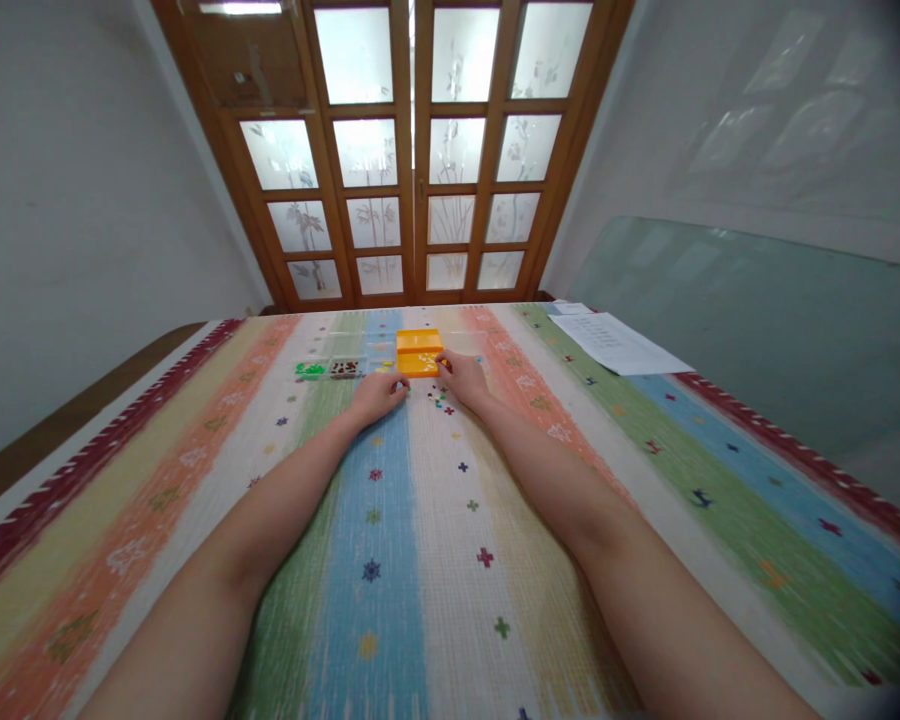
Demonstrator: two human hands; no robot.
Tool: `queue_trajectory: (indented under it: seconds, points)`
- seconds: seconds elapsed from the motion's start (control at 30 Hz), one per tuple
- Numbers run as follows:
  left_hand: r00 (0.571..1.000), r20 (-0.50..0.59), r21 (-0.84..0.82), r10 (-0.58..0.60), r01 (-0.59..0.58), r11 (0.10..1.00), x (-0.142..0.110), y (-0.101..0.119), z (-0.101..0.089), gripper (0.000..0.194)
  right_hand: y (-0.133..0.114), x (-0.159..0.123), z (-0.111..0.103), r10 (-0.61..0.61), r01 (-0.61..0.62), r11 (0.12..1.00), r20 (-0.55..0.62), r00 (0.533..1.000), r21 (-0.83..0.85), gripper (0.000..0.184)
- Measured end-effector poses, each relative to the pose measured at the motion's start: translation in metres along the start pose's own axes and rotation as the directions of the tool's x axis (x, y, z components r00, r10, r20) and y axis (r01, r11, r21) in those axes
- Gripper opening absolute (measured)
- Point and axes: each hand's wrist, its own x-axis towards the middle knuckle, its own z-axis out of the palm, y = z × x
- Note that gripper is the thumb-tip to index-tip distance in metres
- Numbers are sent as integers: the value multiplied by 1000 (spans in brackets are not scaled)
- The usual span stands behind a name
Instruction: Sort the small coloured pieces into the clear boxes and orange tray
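Note:
Both my arms stretch far forward over a striped cloth. My left hand [377,394] rests curled on the cloth just left of an orange tray [418,352], fingertips pinched near its front left corner. My right hand [461,377] lies at the tray's front right corner, fingers curled and touching its edge. Several tiny coloured pieces [439,399] lie scattered on the cloth between the two hands. What either hand pinches is too small to make out.
Left of the tray stands a row of clear compartments, one with green bits [310,370], one with dark brown bits [346,369]. A printed sheet of paper [616,343] lies at the far right. A wooden glazed door [412,150] stands behind, a glass pane [757,330] at the right.

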Motion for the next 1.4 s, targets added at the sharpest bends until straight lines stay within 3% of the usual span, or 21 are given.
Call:
queue_trajectory:
  seconds: [0.1,0.17,0.27,0.37,0.5,0.7,0.77,0.87,1.07,1.17,1.23,1.3,1.4]
  points:
    - [983,-94,-31,-156,153,988,4,-19,-10,29,3,1,2,-5,5,1000,-3,1000,2,27]
    - [948,-167,-66,-270,262,963,5,-36,-17,31,6,2,4,-8,8,1000,-14,1000,7,27]
    - [869,-264,-140,-418,394,908,4,-64,-25,35,9,3,8,-25,25,999,-17,1000,28,26]
    - [756,-365,-209,-543,502,839,2,-91,-29,36,9,3,10,-48,48,997,-9,999,52,25]
    - [646,-434,-263,-628,575,774,-2,-119,-30,35,7,2,0,-114,115,993,-23,993,41,23]
    - [555,-464,-299,-690,635,712,-6,-148,-27,34,5,15,-37,-206,206,978,-21,978,-2,23]
    - [544,-462,-313,-700,639,703,-6,-154,-26,34,5,20,-49,-224,225,974,58,973,-16,22]
    - [546,-459,-325,-701,631,704,-6,-159,-24,34,9,27,-61,-229,246,969,270,935,-34,19]
    - [561,-465,-307,-684,623,719,-6,-151,-26,33,18,26,-70,-124,199,979,641,757,-46,6]
    - [577,-463,-292,-673,617,730,-6,-144,-27,34,15,20,-70,-51,118,993,761,647,-33,7]
    - [593,-460,-280,-661,609,742,-6,-139,-28,34,8,14,-69,-30,95,995,797,604,-34,11]
    - [615,-456,-262,-643,597,758,-6,-135,-29,34,-1,9,-66,-37,113,993,803,595,-38,14]
    - [638,-451,-236,-624,589,773,-5,-129,-28,35,-13,5,-60,-71,167,985,772,632,-47,13]
